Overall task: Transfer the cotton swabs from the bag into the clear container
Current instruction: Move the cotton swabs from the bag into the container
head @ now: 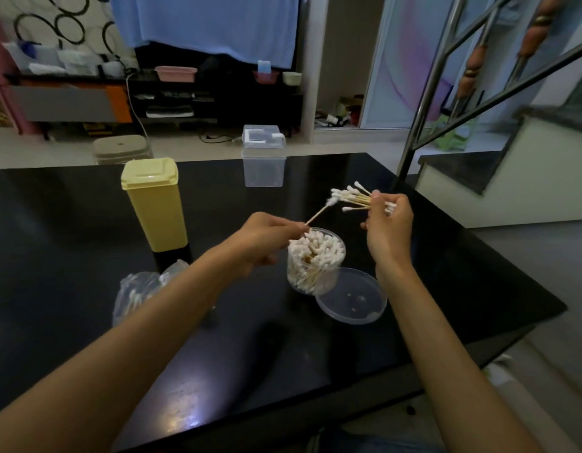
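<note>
Head view: the left hand (266, 238) pinches a single cotton swab (319, 212) above the clear container (315, 259), which stands packed with swabs mid-table. Right hand (389, 223) grips a fanned bundle of swabs (355, 197) beyond the lid (351, 297); the plastic bag (137, 294) lies nearer the table's left edge.

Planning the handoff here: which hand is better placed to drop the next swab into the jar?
Left, probably. The left hand already pinches a single swab right beside the jar mouth. The right hand grips a bundle farther off.
</note>
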